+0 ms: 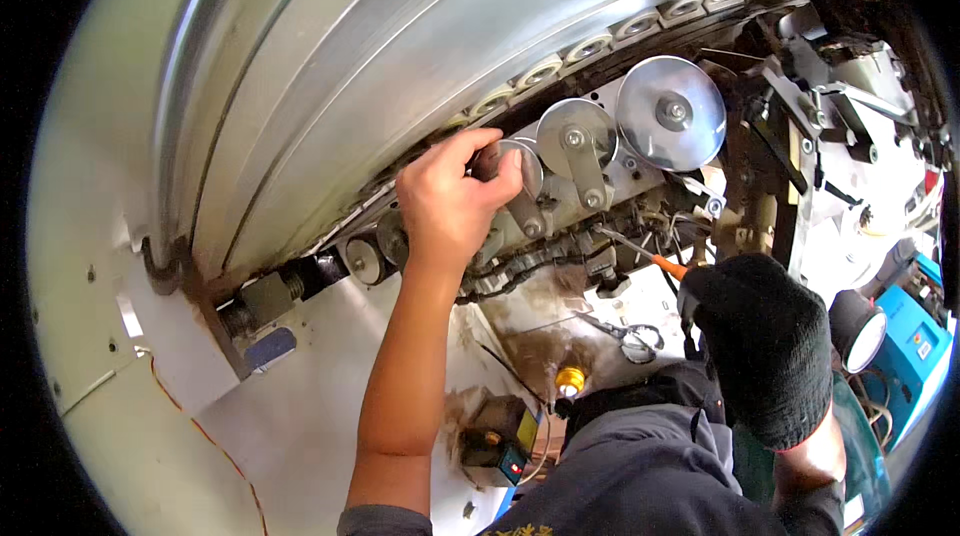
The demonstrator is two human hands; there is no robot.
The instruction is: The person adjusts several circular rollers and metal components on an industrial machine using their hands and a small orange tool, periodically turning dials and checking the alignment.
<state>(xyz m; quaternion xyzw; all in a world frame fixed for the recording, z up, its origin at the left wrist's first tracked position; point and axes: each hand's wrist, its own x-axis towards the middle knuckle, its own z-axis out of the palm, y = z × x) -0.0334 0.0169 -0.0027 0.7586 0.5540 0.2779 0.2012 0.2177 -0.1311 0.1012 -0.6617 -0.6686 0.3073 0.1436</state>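
My bare left hand point(450, 191) reaches up to a row of shiny round discs on the machine. Its thumb and forefinger are closed around the edge of a small metal disc point(530, 164), partly hidden by the fingers. Beside it, to the right, are a middle-sized disc point(590, 126) on a metal arm and a larger disc point(672, 114). In a black knit glove, my right hand point(755, 346) is closed on a thin tool that looks like a screwdriver point(668, 266), with an orange handle. The tool's metal shaft points left toward the dark chain-like parts point(540, 261) below the discs.
A curved metal housing point(310, 66) with warning labels rises behind the discs. Scissors point(640, 341) lie on the dusty surface below, near a yellow-topped round piece point(570, 379) and a dark box point(493, 444). Metal brackets point(800, 96) crowd the right, with a blue unit point(915, 331) beyond.
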